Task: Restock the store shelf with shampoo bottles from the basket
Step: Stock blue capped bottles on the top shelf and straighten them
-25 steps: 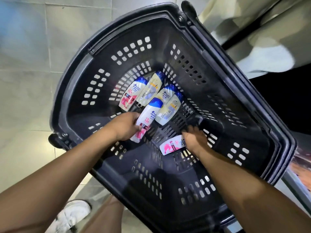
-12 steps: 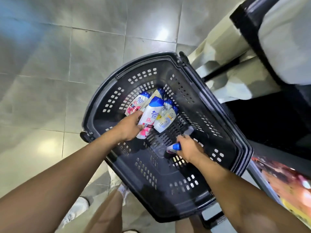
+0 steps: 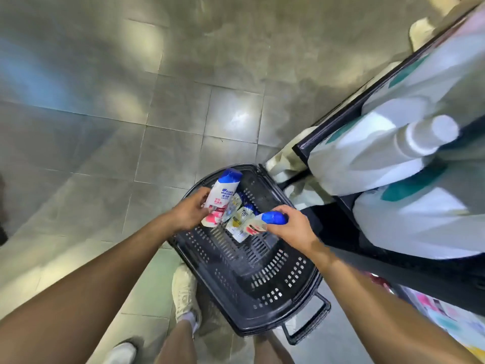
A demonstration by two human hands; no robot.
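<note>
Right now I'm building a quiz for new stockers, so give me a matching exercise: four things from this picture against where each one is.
Things:
1. white shampoo bottle with pink label and blue cap
2. white bottle gripped around its blue cap
3. yellow-labelled shampoo bottles
4. black perforated plastic basket

Places:
A. lying inside the basket
B. in the left hand
C. on the tiled floor, beside the shelf
D. in the right hand

Pairs: 1-B, 2-D, 3-A, 4-C
</note>
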